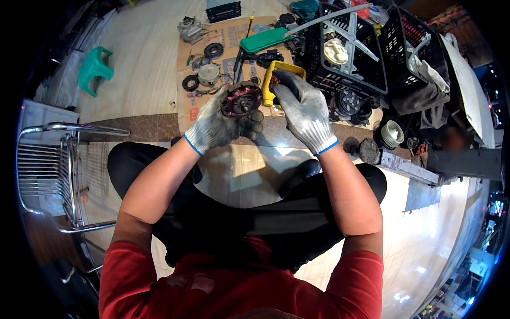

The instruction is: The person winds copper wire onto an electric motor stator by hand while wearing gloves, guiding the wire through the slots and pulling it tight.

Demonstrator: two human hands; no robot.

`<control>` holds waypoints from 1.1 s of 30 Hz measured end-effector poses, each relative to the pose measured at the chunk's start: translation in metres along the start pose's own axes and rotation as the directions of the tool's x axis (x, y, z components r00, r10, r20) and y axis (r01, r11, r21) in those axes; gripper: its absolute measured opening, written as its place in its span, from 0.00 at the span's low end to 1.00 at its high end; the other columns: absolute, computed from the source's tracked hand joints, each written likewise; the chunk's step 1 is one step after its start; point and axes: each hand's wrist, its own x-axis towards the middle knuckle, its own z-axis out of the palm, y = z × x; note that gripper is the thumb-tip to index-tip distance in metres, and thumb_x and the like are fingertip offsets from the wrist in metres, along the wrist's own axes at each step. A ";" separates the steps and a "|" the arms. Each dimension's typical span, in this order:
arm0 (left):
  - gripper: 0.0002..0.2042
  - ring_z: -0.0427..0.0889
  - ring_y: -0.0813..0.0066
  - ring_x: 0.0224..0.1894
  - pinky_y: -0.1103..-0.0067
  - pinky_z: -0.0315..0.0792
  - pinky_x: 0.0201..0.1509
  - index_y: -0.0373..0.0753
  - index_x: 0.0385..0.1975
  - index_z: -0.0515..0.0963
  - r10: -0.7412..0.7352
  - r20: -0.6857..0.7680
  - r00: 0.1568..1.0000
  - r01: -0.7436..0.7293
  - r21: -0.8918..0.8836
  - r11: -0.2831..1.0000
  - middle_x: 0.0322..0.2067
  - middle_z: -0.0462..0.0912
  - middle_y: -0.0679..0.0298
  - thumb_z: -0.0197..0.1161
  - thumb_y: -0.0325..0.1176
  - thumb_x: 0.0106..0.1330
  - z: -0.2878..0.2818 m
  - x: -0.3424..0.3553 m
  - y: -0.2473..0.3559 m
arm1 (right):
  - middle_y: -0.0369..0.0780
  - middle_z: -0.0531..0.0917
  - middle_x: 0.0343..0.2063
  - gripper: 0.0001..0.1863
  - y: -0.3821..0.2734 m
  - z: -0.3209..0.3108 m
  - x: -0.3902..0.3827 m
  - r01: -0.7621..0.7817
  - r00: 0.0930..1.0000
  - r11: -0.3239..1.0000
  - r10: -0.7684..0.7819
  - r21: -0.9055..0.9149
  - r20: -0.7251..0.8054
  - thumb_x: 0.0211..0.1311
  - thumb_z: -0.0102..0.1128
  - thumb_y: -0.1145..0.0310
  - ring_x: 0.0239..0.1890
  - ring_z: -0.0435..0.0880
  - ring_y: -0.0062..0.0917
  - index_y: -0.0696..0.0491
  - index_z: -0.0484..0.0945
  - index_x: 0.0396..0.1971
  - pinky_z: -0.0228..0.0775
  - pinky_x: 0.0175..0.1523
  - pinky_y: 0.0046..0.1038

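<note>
My left hand point(215, 125), in a greyed white knit glove with a blue cuff edge, is closed round a motor stator point(241, 101). Dark red-brown copper windings ring its round body, and a small shaft stands at its centre. My right hand point(305, 109), gloved alike, reaches over the near right side of a yellow cut-open container point(270, 98). Its thumb and fingers come together at the container's mouth, where small reddish-brown pieces partly show. Whatever lies between those fingertips is too hidden to name. The stator sits just left of the container, apart from it.
Flattened cardboard point(234, 37) bears a black ring point(214, 50), a pale round housing point(209, 74) and a green flat-headed tool point(265, 40). Black crates point(345, 80) stand at right, near a white fan wheel point(392, 134). A green stool point(95, 69) and metal chair point(45, 175) are left.
</note>
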 end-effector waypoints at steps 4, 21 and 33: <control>0.39 0.84 0.42 0.39 0.53 0.77 0.42 0.39 0.60 0.70 -0.020 -0.187 0.982 0.004 -0.085 0.996 0.40 0.83 0.43 0.28 0.67 0.72 0.013 0.002 -0.004 | 0.52 0.83 0.47 0.21 0.009 -0.002 -0.001 0.029 0.997 0.991 -0.019 -0.132 0.073 0.67 0.52 0.60 0.52 0.80 0.46 0.61 0.79 0.49 0.71 0.57 0.38; 0.41 0.84 0.41 0.32 0.52 0.79 0.37 0.36 0.53 0.75 0.041 -0.323 0.946 -0.051 -0.022 0.998 0.32 0.84 0.42 0.29 0.69 0.70 0.021 0.003 0.001 | 0.53 0.83 0.42 0.20 0.004 0.000 -0.006 0.034 0.989 0.994 -0.018 -0.108 0.146 0.65 0.51 0.60 0.47 0.82 0.48 0.58 0.81 0.47 0.72 0.52 0.39; 0.41 0.84 0.44 0.36 0.54 0.78 0.40 0.39 0.58 0.71 0.003 -0.358 0.934 0.014 0.047 0.999 0.35 0.83 0.45 0.29 0.70 0.70 0.013 0.005 -0.001 | 0.53 0.83 0.46 0.21 0.004 0.003 -0.007 0.084 0.988 0.986 -0.063 -0.146 0.143 0.66 0.54 0.59 0.50 0.81 0.47 0.60 0.79 0.49 0.72 0.55 0.40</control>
